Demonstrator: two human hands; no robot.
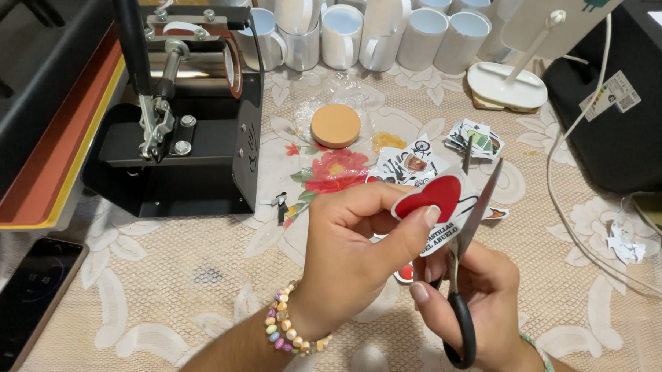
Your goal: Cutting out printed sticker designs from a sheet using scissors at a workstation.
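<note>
My left hand (355,240) pinches a paper cutout with a red heart (430,196) between thumb and fingers; a beaded bracelet (288,328) circles that wrist. My right hand (478,298) grips black-handled scissors (462,255), their blades apart around the right edge of the cutout. Below the hands, more printed paper lies partly hidden on the flowered tablecloth (202,278).
A black mug press (189,117) stands at the upper left, beside a larger flat press. White mugs (369,27) line the back. A cork disc (335,125), printed cutouts (474,138), a lamp base (505,84), a white cable (566,200) and a phone (27,299) lie around.
</note>
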